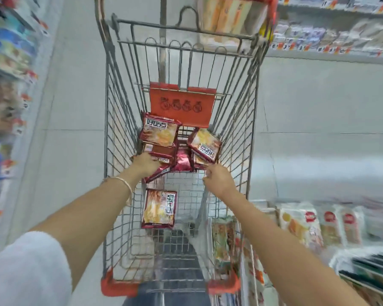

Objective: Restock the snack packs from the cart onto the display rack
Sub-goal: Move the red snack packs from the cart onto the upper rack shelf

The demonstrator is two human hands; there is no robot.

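The left hand (145,164) reaches into the wire cart (241,120), its fingers curled round the edge of a dark red snack pack (158,172) that tilts up from the pile. Just beyond those fingers a printed pack (159,133) leans against the orange seat flap (181,104). The right hand (218,180) hangs beside the pile, fingers bent, their tips just short of a tilted pack (205,146); whether they pinch anything I cannot tell. Behind the left wrist, nearer the person, a lone pack (159,208) lies flat on the cart floor. A thin bracelet (125,182) circles that wrist.
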